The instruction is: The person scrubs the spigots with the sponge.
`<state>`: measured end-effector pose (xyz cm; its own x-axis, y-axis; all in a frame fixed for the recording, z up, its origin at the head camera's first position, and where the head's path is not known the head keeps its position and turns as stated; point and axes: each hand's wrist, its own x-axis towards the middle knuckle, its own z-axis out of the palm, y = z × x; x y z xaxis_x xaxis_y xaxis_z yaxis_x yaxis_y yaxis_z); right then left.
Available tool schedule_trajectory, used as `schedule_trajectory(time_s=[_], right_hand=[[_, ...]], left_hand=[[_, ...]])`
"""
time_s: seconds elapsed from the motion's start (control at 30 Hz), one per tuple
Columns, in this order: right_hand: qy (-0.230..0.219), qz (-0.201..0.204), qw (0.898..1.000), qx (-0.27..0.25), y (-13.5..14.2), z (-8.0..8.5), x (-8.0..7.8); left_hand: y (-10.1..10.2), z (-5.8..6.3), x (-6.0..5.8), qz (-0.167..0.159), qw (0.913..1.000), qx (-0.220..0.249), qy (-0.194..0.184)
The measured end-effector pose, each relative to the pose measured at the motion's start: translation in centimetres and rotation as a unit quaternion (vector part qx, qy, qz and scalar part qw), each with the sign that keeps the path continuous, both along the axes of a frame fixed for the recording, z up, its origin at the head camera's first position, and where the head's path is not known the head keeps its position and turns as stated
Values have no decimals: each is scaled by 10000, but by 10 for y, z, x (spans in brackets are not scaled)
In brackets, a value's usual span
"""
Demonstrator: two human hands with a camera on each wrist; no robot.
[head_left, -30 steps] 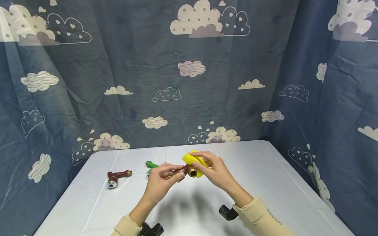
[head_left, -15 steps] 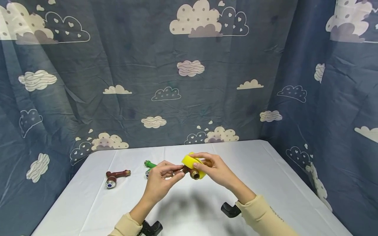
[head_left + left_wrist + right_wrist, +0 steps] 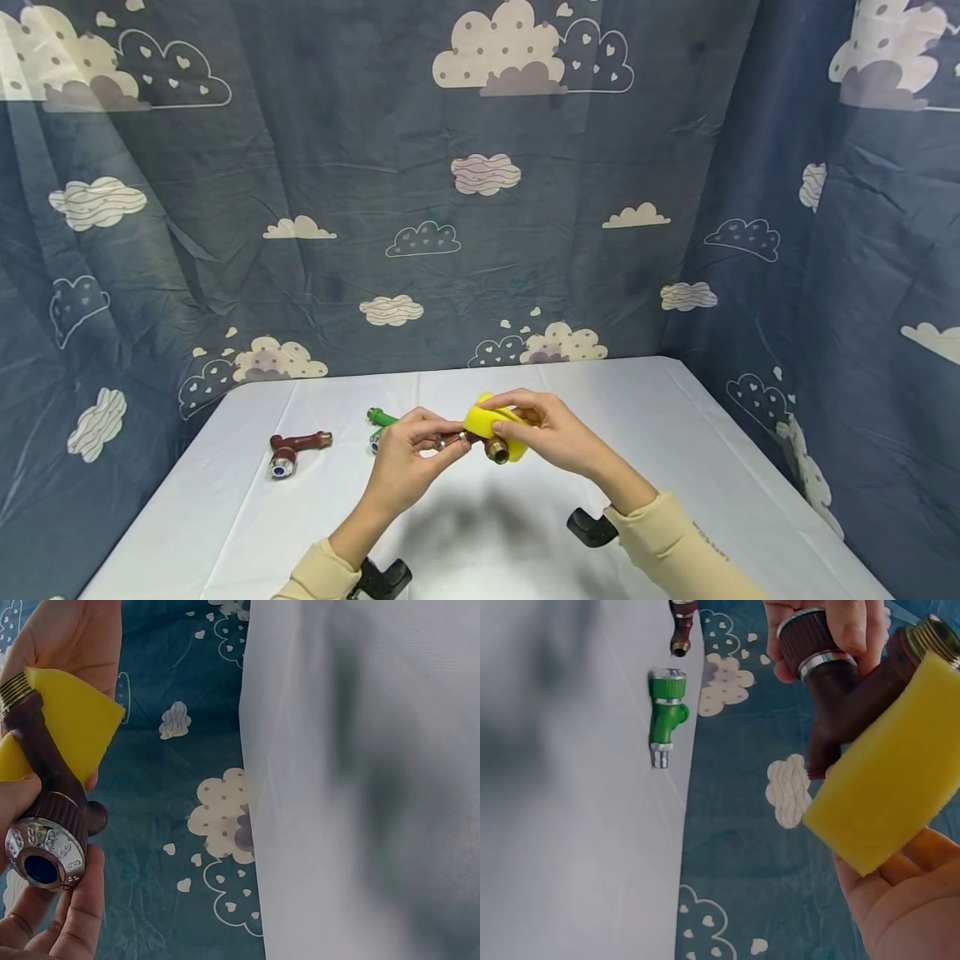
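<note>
My left hand (image 3: 408, 458) pinches the ribbed, chrome-trimmed knob end of a dark brown valve (image 3: 51, 761) with a brass threaded outlet. In the right wrist view the valve (image 3: 840, 694) shows its angled body and side branch. A yellow sponge (image 3: 892, 772) lies against the body near the threaded end. My right hand (image 3: 543, 429) holds this sponge (image 3: 480, 421) between thumb and fingers, folded over the valve. Both hands are raised above the table, close together. Part of the valve is hidden behind fingers and sponge.
A second brown valve (image 3: 296, 450) lies on the white table (image 3: 247, 533) at the left. Behind my left hand sits a green valve (image 3: 666, 712), partly covered in the head view. A dark cloud-patterned curtain (image 3: 337, 183) surrounds the table's back and sides.
The sponge has shifted slightly down along the valve with my right hand. The valve's brass end has tipped a little downward and to the right. My left hand keeps its pinch.
</note>
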<state>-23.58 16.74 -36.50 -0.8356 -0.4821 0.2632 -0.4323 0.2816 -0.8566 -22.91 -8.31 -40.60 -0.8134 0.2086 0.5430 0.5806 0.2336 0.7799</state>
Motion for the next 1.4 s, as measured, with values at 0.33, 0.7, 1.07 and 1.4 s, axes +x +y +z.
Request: schedule_trajectory(time_s=[0.33, 0.7, 1.07, 1.4], right_hand=[[-279, 509, 9983, 68, 7, 5, 1], [1450, -208, 9833, 1082, -6, 9, 25], [3347, -735, 9276, 1491, -13, 1, 36], [4217, -956, 8975, 868, -14, -4, 32]], left_hand=[[0, 0, 0, 135, 9974, -465, 527], [1, -1, -1, 646, 9969, -455, -20], [-1, -3, -7, 616, 9910, 331, -1145], [0, 0, -8, 4, 9617, 1451, -2326]])
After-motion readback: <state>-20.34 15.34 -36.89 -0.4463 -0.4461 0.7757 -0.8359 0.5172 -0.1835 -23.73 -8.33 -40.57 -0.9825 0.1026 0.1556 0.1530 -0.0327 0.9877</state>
